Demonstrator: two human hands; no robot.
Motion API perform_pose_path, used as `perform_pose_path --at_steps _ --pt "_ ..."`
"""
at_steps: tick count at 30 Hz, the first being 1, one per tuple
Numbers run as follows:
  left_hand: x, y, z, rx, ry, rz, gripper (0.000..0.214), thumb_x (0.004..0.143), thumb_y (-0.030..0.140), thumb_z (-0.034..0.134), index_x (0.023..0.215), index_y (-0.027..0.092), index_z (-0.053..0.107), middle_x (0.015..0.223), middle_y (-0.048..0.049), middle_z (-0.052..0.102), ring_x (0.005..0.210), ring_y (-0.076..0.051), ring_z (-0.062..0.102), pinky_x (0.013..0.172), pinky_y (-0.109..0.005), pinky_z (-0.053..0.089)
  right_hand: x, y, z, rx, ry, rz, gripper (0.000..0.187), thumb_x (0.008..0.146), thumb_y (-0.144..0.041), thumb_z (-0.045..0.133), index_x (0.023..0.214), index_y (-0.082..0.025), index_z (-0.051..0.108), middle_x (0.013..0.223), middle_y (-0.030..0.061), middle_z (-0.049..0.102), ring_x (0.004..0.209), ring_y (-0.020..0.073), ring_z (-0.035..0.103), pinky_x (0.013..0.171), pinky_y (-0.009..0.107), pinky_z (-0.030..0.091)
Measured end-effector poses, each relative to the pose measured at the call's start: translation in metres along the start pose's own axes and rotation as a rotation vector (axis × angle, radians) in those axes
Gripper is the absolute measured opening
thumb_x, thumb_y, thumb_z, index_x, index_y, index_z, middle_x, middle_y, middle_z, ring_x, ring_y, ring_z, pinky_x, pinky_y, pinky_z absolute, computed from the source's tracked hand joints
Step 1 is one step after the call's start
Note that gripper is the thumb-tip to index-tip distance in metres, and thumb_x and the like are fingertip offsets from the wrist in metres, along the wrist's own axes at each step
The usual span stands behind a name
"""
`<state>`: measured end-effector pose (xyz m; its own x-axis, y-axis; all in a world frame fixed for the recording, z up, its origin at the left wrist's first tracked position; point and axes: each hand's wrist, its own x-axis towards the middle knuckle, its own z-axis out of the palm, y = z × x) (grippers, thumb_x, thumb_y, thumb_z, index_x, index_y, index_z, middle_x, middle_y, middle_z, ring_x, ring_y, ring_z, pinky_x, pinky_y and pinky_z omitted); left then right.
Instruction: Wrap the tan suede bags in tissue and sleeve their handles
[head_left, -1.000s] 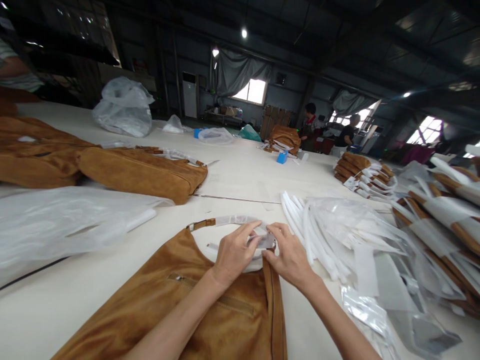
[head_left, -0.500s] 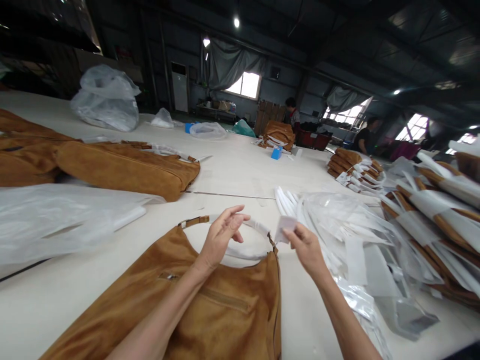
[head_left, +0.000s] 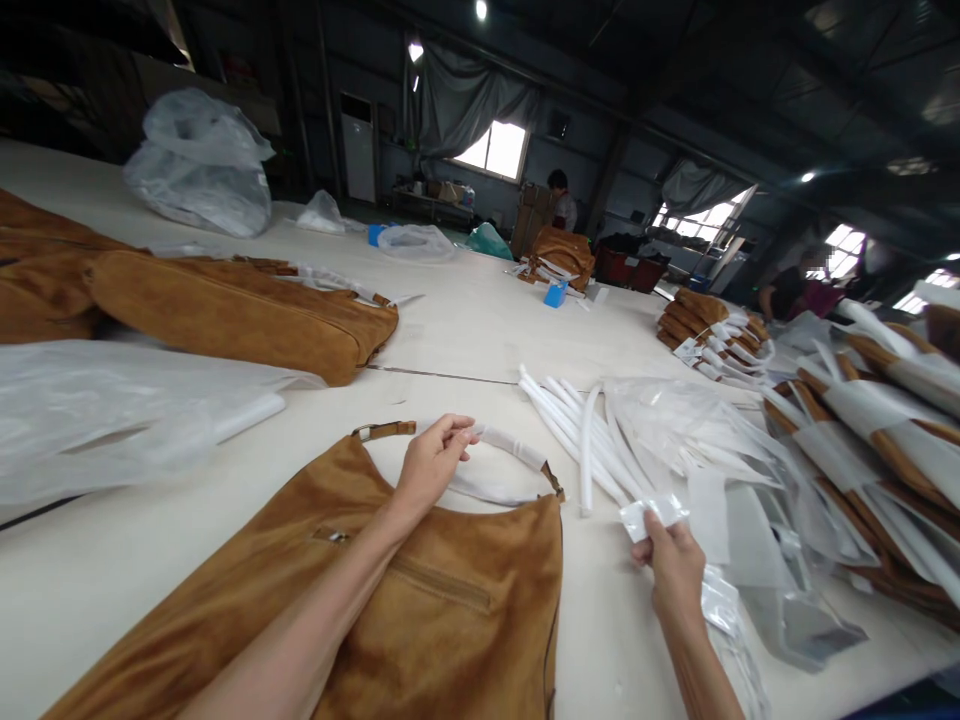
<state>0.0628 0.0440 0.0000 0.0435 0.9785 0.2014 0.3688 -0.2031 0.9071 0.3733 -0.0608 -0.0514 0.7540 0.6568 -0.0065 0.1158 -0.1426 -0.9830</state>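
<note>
- While the tan bag (head_left: 420, 610) is lying at the worktop's (head_left: 465, 330) near edge, the left hand (head_left: 431, 465) is pinching its wrapped handle (head_left: 510, 450) with curled fingers.
- The right hand (head_left: 675, 570) is gripping a small clear wrapper (head_left: 651, 515) in its fingertips, beside white tubes (head_left: 577, 430).
- A person (head_left: 559, 195) is standing at the far edge by a bright window (head_left: 495, 150).

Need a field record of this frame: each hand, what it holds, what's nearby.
left hand: fingers pinched on the wrapped handle of the tan bag
right hand: holds a small white slip, right of the bag
near right hand: white tubes, clear plastic sleeves
surface: pale table
background: other tan bags at left; a person at the far end
</note>
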Motion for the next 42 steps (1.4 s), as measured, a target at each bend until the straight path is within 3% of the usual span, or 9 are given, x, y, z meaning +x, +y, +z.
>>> perform_pose_path --at_steps 4,9,12,17,22,28,31,36,42 --pt "-0.001 -0.008 0.007 0.261 -0.161 0.039 0.023 0.083 0.031 0.053 0.096 0.023 0.070 0.101 -0.0049 0.075 0.098 -0.025 0.066 0.089 -0.036 0.048 0.002 -0.009 -0.002 0.015 -0.065 -0.013 0.048 0.068 -0.064 0.070 0.072 -0.022 0.048 0.051 -0.0011 0.060 0.045 0.0167 0.057 0.048 0.028 0.048" --pt "0.000 -0.011 0.007 0.536 -0.309 0.033 0.023 0.085 0.023 0.052 0.096 0.022 0.071 0.104 -0.0072 0.073 0.106 -0.030 0.062 0.093 -0.041 0.045 -0.020 -0.016 -0.024 -0.314 -0.053 -0.086 0.067 0.073 -0.068 0.059 0.118 -0.020 0.050 0.112 0.0098 0.067 0.055 0.0178 0.067 0.051 0.032 0.052" --pt "0.000 -0.010 0.006 0.645 -0.375 0.044 0.026 0.086 0.022 0.051 0.104 0.022 0.071 0.109 -0.0095 0.070 0.110 -0.031 0.059 0.095 -0.043 0.044 -0.055 -0.013 -0.030 -0.478 -0.223 -0.112 0.054 0.084 -0.069 0.047 0.100 -0.019 0.059 0.084 0.0048 0.068 0.049 0.0159 0.062 0.051 0.029 0.049" --pt "-0.001 -0.003 0.011 0.762 -0.487 0.078 0.026 0.080 0.021 0.061 0.104 0.025 0.072 0.116 -0.0105 0.065 0.115 -0.031 0.056 0.096 -0.044 0.043 -0.109 -0.011 0.009 -0.301 -0.701 0.053 0.049 0.085 -0.060 0.056 0.109 -0.019 0.063 0.080 0.0035 0.068 0.051 0.0173 0.063 0.041 0.026 0.042" --pt "0.004 0.001 -0.005 0.814 -0.504 0.019 0.013 0.078 0.021 0.061 0.085 0.023 0.072 0.100 -0.0080 0.071 0.104 -0.030 0.062 0.088 -0.042 0.046 -0.113 -0.033 0.059 0.125 -0.760 -0.105 0.026 0.078 -0.031 0.063 0.101 -0.018 0.065 0.096 0.0055 0.072 0.092 0.0239 0.067 0.082 0.033 0.053" --pt "0.009 0.003 -0.028 0.786 -0.432 -0.034 0.024 0.077 0.014 0.054 0.091 0.022 0.073 0.104 -0.0081 0.074 0.098 -0.026 0.067 0.083 -0.034 0.049 -0.120 -0.027 0.077 -0.002 -0.751 -0.183 0.021 0.082 -0.027 0.054 0.099 -0.019 0.063 0.092 0.0052 0.072 0.089 0.0237 0.066 0.080 0.034 0.051" --pt "0.012 0.016 -0.007 0.730 -0.365 0.032 0.032 0.090 0.023 0.043 0.106 0.023 0.070 0.118 -0.0081 0.070 0.111 -0.024 0.063 0.092 -0.033 0.046 -0.126 -0.016 0.078 -0.064 -0.742 -0.179 0.018 0.083 -0.026 0.051 0.097 -0.019 0.061 0.089 0.0050 0.071 0.090 0.0247 0.066 0.079 0.034 0.051" --pt "0.020 0.035 0.059 0.709 -0.357 -0.012 0.050 0.090 0.053 0.040 0.090 0.017 0.074 0.109 -0.0183 0.072 0.109 -0.035 0.064 0.090 -0.044 0.048 -0.128 -0.014 0.079 -0.096 -0.709 -0.225 0.015 0.084 -0.022 0.051 0.097 -0.020 0.059 0.087 0.0035 0.071 0.084 0.0221 0.066 0.073 0.031 0.051" --pt "0.027 0.034 0.091 0.677 -0.345 -0.108 0.030 0.079 0.039 0.050 0.077 0.015 0.069 0.099 -0.0226 0.072 0.099 -0.039 0.067 0.083 -0.046 0.051 -0.090 -0.039 0.067 -0.537 -0.524 -0.506 0.023 0.096 -0.028 0.044 0.092 -0.020 0.066 0.088 0.0070 0.067 0.086 0.0247 0.063 0.080 0.037 0.051"
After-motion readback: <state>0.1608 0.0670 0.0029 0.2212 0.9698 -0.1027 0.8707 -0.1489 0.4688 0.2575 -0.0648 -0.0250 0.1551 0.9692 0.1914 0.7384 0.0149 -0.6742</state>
